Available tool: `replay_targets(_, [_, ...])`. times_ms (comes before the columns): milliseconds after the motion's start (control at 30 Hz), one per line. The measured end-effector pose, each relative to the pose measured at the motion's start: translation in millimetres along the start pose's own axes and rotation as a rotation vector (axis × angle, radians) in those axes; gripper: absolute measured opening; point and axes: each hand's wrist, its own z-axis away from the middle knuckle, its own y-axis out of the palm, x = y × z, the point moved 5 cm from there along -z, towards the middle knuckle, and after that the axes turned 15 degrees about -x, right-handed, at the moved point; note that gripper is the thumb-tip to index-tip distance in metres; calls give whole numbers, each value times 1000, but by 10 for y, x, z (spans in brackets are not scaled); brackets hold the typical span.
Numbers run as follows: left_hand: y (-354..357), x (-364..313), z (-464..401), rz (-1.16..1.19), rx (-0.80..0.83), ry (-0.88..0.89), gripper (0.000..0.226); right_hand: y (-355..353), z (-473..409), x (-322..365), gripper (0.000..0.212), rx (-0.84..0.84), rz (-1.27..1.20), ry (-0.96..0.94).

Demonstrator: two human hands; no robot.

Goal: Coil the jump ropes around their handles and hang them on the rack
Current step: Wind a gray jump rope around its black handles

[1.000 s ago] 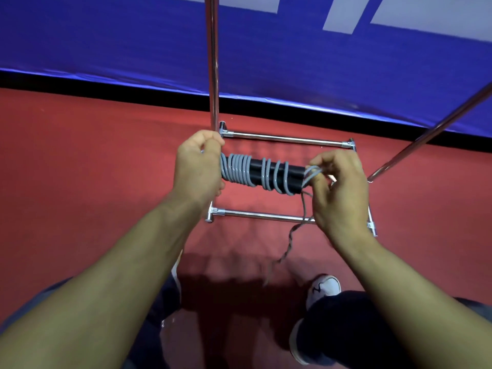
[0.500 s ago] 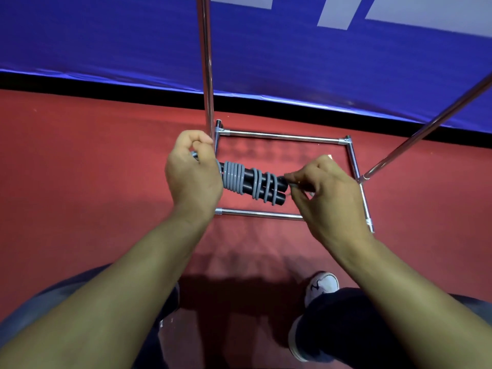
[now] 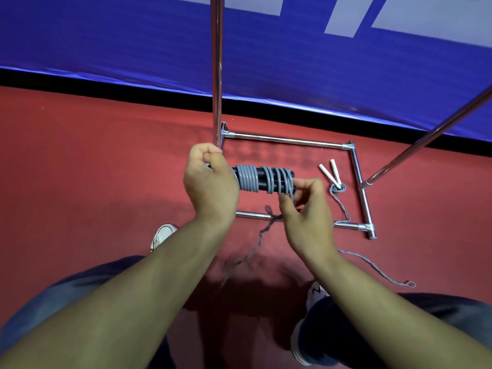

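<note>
Spanning both fists, black handles (image 3: 262, 179) link left hand (image 3: 210, 186) and right hand (image 3: 306, 209).

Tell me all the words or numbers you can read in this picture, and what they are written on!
None can be read.
Blue banner: only cut-off pale pieces of big letters at the top edge, too little to read.
White shoe: a small dark squiggle, too small to tell.
Black handles, grey rope and rack: no writing shows.
</note>
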Motion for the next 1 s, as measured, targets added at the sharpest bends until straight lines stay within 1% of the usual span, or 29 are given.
replay_targets(67, [-5,2,-53,39,-22,-67,33,-31,-19,78,21,-11,-99,-50])
replay_targets(133, [-11,-3,-88,72,-42,-109,33,-36,-13,85,24,17,-235,-32])
replay_targets(167, [-15,-15,-90,78,-44,-114,32,-13,0,53,24,41,-315,37])
replay_targets(233, [-24,-27,-87,80,-41,-122,31,60,42,-35,24,76,-495,325])
replay_targets(267, [-22,-22,-96,82,-44,-128,31,104,66,-80,21,111,-543,463])
replay_targets(300, [-19,-8,-107,85,-50,-140,31,138,82,-94,15,177,-517,542])
replay_targets(333, [-13,10,-118,91,-57,-158,31,167,95,-88,16,274,-439,565])
replay_targets(367, [-9,23,-123,99,-60,-177,31,195,104,-85,24,378,-365,562])
replay_targets(433, [-8,35,-119,105,-63,-198,31,225,145,-48,38,532,-309,607])
replay_targets(500, [1,56,-129,99,-68,-199,32,237,192,-46,43,586,-322,675])
replay_targets(533, [8,66,-142,102,-68,-201,33,232,184,-68,45,557,-320,655])
replay_targets(567, [17,70,-155,105,-65,-204,33,211,155,-87,46,493,-287,580])
replay_targets(633, [50,82,-174,103,-54,-209,32,139,100,-87,47,337,-161,370])
replay_targets(700, [80,87,-170,98,-46,-232,31,75,107,-107,42,245,-125,249])
replay_targets(767, [85,69,-174,99,-59,-249,30,55,135,-142,41,240,-163,193])
replay_targets(867, [81,42,-198,102,-68,-254,30,59,101,-118,27,325,-150,82])
replay_targets(900, [86,43,-195,100,-58,-257,29,51,60,-96,21,338,-121,40])
replay_targets(967, [106,64,-168,99,-15,-278,29,21,-41,-52,17,350,-7,-30])
replay_targets(1000, [125,80,-147,110,20,-305,29,17,-75,-43,16,378,20,-9])
